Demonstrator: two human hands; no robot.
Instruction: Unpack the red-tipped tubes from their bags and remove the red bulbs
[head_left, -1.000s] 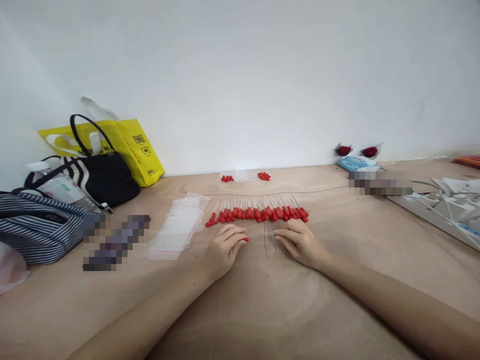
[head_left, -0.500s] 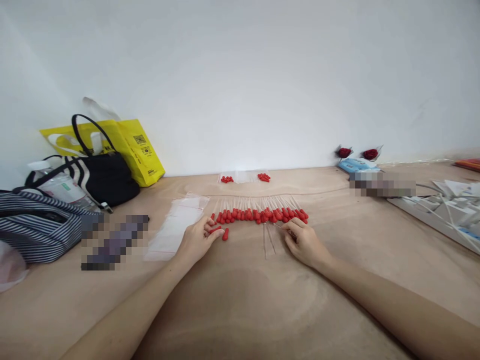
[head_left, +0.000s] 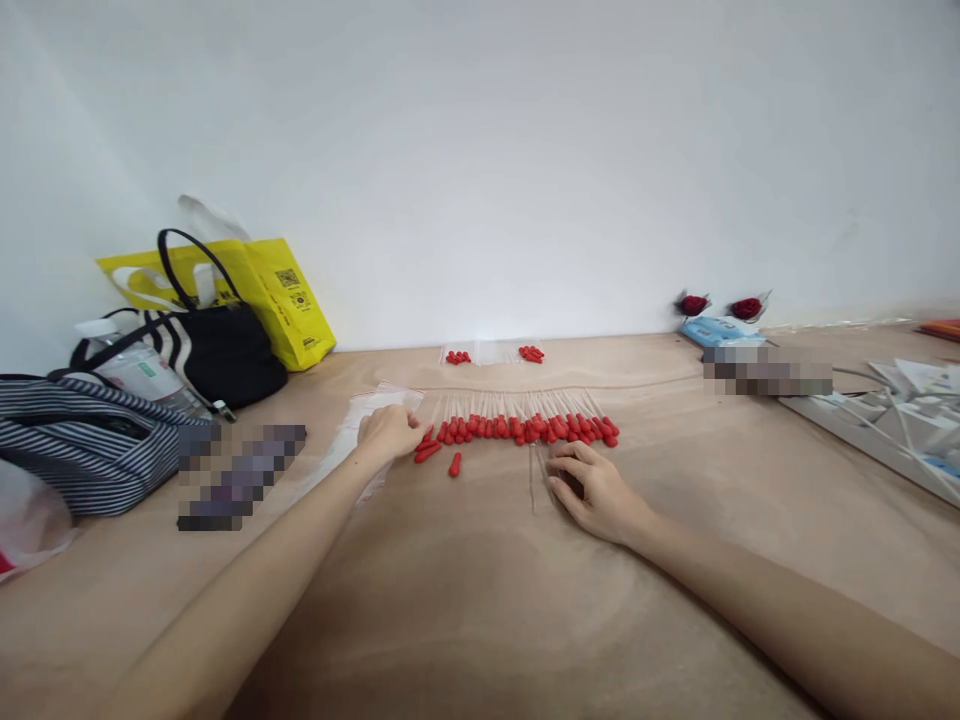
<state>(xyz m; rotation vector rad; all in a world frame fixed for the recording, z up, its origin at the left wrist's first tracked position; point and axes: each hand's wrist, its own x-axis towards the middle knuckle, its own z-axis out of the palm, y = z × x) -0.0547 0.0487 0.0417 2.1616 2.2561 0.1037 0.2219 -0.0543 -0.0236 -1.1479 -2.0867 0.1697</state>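
Observation:
A row of droppers [head_left: 501, 427], thin clear tubes with red rubber bulbs, lies across the table, bulbs toward me. My left hand [head_left: 391, 432] is palm down over clear zip bags [head_left: 337, 452], its closed fingers at the row's left end. What those fingertips hold, if anything, is hidden. Close by them lies a loose red bulb [head_left: 427, 453]; another red bulb [head_left: 454, 465] rests nearer to me. My right hand [head_left: 596, 490] is curled below the row, thumb and forefinger closed at a thin clear tube [head_left: 541, 462]. Beside it lies another bare tube [head_left: 532, 490].
Farther back, clear bags [head_left: 491, 352] hold red bulbs in two clusters. At left stand a yellow bag [head_left: 296, 300], a black bag [head_left: 232, 355] and a striped pouch [head_left: 97, 440]. To the right are a blue packet [head_left: 720, 331] and a white tray with cables [head_left: 862, 435].
My left hand has moved back and slightly left onto the zip bags, leaving a red bulb lying apart from it. My right hand has shifted slightly left toward the bare tubes.

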